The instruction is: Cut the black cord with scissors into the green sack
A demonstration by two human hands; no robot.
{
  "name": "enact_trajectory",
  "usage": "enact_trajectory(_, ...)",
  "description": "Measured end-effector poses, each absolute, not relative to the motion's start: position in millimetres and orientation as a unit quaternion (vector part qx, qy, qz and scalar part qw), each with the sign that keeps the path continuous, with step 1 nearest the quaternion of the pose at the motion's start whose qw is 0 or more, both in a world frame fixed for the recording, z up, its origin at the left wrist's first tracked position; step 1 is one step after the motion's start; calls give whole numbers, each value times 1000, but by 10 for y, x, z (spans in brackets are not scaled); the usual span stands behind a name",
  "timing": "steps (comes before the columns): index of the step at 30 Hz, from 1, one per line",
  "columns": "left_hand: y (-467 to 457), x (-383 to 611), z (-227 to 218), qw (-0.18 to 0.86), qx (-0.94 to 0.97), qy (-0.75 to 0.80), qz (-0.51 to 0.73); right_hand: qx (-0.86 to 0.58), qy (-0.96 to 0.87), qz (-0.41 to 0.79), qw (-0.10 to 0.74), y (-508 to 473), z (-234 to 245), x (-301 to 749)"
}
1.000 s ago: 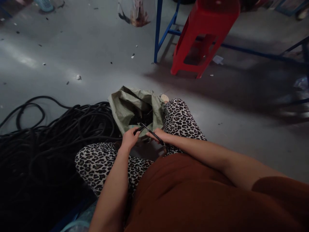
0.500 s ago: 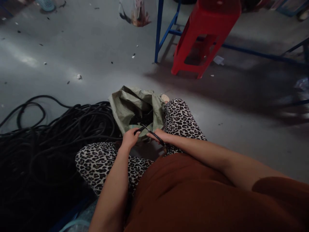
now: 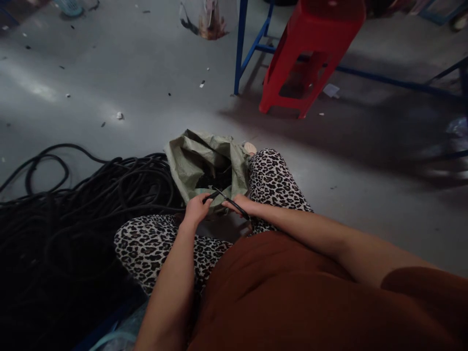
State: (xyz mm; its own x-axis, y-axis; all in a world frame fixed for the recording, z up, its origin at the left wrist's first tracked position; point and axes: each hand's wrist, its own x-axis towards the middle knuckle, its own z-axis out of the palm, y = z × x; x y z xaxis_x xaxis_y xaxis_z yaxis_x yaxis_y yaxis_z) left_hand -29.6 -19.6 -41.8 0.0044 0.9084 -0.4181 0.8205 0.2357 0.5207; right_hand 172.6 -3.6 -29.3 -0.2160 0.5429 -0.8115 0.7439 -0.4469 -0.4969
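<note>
Between the knees of the person's leopard-print trousers (image 3: 278,180), a pale green sack (image 3: 178,163) gapes open, with dark pieces (image 3: 219,176) lying inside. At its near rim the left hand (image 3: 196,210) has its grip closed around a black strip (image 3: 209,197), the free end of which points to the right; whether the strip joins the cords beside it cannot be made out. The right hand (image 3: 240,203), just beside the left, keeps its grip wrapped around black-handled scissors (image 3: 237,208). Their metal tip slants up and left to the strip's end, too small to show whether it touches. Left of the sack, a heap of black cords (image 3: 120,185) sprawls over the grey floor (image 3: 146,97), with loose loops at its far side. Farther off, a red plastic stool (image 3: 329,34) stands near a blue metal frame (image 3: 239,53). Small scraps (image 3: 119,115) dot the floor.
</note>
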Motion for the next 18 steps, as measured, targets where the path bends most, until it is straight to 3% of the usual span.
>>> enact_trajectory(7,-197,-339,-507,354,611,701,101,631,505,-586,65,-13,-306,1731)
enact_trajectory(18,-162,-357,-562,372,558,710,215,590,375,-715,-5,-71,-272,1709)
